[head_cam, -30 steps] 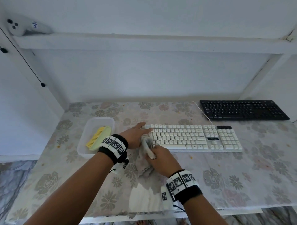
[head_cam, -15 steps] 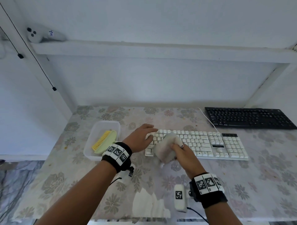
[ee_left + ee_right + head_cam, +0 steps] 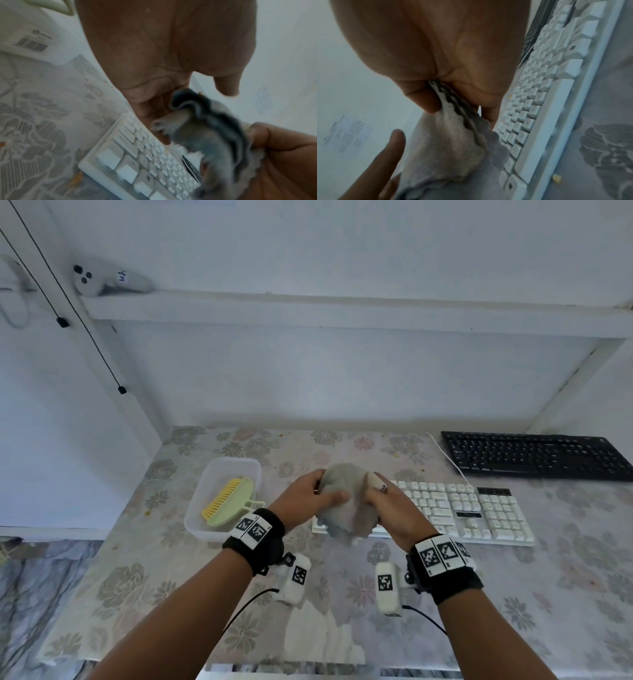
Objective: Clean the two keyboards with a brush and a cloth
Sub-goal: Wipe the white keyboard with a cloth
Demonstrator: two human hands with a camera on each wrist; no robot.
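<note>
A grey cloth (image 3: 346, 501) hangs bunched above the left end of the white keyboard (image 3: 462, 508). My left hand (image 3: 317, 489) grips its left side, thumb across the front. My right hand (image 3: 380, 494) pinches its right edge; the right wrist view shows the cloth (image 3: 450, 148) caught between thumb and fingers. In the left wrist view the cloth (image 3: 211, 138) runs from my palm towards the other hand, over the white keyboard (image 3: 137, 155). The black keyboard (image 3: 534, 455) lies at the back right. A green brush with yellow bristles (image 3: 227, 501) rests in a clear tub (image 3: 226, 462).
The table wears a floral cover (image 3: 137, 577) with small crumbs near the keyboards. A white cable (image 3: 445, 457) runs from the white keyboard towards the wall. On the wall ledge sits a white controller (image 3: 99, 280). Black cords (image 3: 85, 326) hang at the left.
My right hand lifted the cloth from the table in front of the white keyboard. My left hand left the keyboard's corner and took hold of the raised cloth.
</note>
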